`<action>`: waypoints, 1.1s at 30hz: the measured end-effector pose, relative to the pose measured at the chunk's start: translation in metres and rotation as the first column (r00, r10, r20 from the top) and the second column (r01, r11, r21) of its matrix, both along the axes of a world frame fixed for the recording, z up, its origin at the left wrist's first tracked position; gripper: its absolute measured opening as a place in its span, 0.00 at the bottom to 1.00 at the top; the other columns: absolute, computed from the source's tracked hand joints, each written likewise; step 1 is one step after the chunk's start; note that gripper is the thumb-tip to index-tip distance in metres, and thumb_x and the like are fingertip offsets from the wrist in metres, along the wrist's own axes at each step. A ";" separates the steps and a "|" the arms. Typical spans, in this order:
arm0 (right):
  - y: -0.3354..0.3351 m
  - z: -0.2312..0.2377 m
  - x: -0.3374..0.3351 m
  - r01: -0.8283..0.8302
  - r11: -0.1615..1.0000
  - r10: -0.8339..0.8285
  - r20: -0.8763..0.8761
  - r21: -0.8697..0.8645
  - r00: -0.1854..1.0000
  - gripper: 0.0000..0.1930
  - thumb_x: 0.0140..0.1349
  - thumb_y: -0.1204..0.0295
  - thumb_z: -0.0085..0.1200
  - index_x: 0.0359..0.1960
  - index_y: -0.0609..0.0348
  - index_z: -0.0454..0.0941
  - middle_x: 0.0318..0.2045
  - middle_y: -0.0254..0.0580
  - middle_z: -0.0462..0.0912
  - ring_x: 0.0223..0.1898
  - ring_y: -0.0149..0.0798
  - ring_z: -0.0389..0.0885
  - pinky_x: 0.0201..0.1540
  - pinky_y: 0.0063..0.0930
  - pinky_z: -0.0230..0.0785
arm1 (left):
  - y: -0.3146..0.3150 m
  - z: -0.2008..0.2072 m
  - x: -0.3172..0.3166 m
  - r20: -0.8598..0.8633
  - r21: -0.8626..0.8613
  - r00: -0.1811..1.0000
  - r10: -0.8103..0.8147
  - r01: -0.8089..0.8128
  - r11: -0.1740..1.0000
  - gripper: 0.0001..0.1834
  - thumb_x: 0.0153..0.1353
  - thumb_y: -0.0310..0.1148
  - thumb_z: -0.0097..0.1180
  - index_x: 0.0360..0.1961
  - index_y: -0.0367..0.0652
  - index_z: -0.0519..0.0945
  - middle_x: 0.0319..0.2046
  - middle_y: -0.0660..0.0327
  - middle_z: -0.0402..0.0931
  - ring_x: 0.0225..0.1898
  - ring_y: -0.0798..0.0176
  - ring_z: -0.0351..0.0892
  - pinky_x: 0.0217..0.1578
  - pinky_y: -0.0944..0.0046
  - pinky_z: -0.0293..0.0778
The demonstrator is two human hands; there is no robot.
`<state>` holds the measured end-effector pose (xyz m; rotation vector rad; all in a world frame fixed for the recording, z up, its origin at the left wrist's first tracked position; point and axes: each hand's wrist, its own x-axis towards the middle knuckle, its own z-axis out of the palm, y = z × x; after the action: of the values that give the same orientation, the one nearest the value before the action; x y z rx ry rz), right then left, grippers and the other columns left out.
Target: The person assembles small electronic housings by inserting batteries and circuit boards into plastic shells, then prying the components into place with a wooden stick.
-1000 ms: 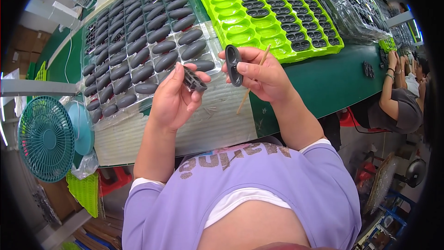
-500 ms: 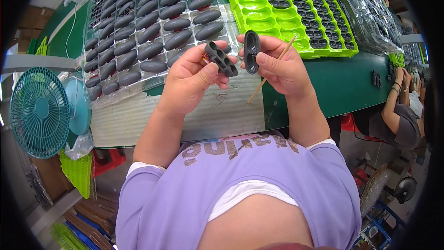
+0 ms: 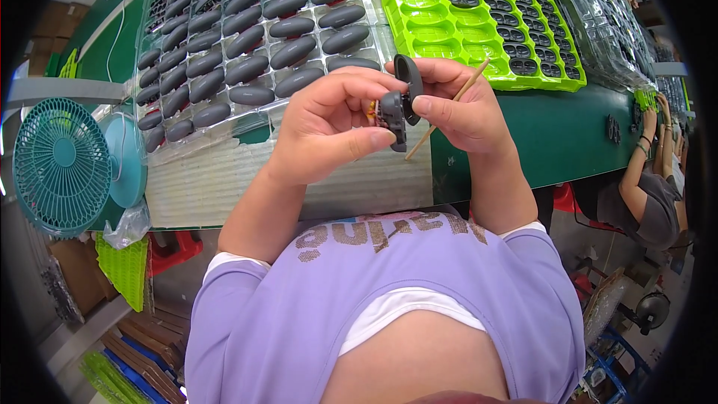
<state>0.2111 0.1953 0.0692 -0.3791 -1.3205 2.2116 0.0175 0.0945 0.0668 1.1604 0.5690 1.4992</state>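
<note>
Green tray [image 3: 430,32] holds blk pcs [image 3: 516,51] nr R hand [image 3: 465,110].

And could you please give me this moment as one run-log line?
left hand: holding insert | right hand: holding shell, stick | insert-shell: close together, contact unclear | green tray: beyond hands

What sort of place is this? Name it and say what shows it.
Probably a factory assembly workshop: a clear tray holds rows of dark oval shells, a bright green tray holds rows of black pieces, and another person is farther along the green bench.
</note>
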 end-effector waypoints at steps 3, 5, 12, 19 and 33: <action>0.002 0.001 0.001 -0.003 1.000 0.003 -0.001 -0.015 1.000 0.23 0.60 0.79 0.59 0.58 0.68 0.72 0.48 0.43 0.82 0.48 0.31 0.81 0.52 0.26 0.73 | 0.000 0.001 -0.004 0.142 -0.076 0.990 0.026 -0.015 0.997 0.17 0.57 0.18 0.61 0.48 0.33 0.76 0.48 0.53 0.77 0.43 0.66 0.80 0.42 0.64 0.81; 0.003 0.001 0.001 0.005 0.999 -0.007 0.059 0.044 0.998 0.27 0.60 0.76 0.59 0.61 0.72 0.68 0.51 0.49 0.79 0.50 0.36 0.80 0.53 0.32 0.74 | 0.000 -0.003 -0.006 0.185 -0.140 0.981 0.065 -0.039 0.989 0.16 0.58 0.19 0.61 0.48 0.33 0.76 0.44 0.53 0.78 0.40 0.66 0.81 0.41 0.64 0.81; 0.001 0.002 0.001 0.020 0.997 -0.023 0.038 0.076 0.999 0.26 0.60 0.77 0.58 0.59 0.72 0.69 0.52 0.50 0.78 0.50 0.36 0.79 0.51 0.33 0.76 | 0.000 -0.006 -0.002 0.092 -0.334 0.960 0.265 -0.221 0.916 0.13 0.59 0.23 0.63 0.45 0.32 0.77 0.35 0.55 0.82 0.33 0.66 0.83 0.33 0.67 0.83; -0.002 0.003 0.001 0.036 0.995 -0.041 0.050 0.093 0.998 0.26 0.59 0.77 0.59 0.59 0.72 0.69 0.51 0.50 0.79 0.50 0.37 0.80 0.51 0.32 0.75 | -0.001 -0.004 0.001 0.033 -0.341 0.961 0.274 -0.247 0.907 0.13 0.59 0.23 0.64 0.43 0.32 0.78 0.33 0.56 0.82 0.31 0.66 0.83 0.30 0.67 0.83; -0.008 0.003 -0.004 0.054 0.996 -0.056 0.034 0.068 0.998 0.23 0.59 0.79 0.61 0.57 0.71 0.72 0.47 0.42 0.82 0.47 0.32 0.81 0.51 0.27 0.74 | 0.001 -0.004 0.006 0.065 -0.342 0.962 0.266 -0.229 0.912 0.11 0.58 0.24 0.66 0.41 0.33 0.78 0.32 0.56 0.81 0.30 0.66 0.83 0.30 0.68 0.84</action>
<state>0.2069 0.1876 0.0721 -0.4264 -1.3834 2.1185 0.0235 0.0958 0.0633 0.7593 0.8819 1.5951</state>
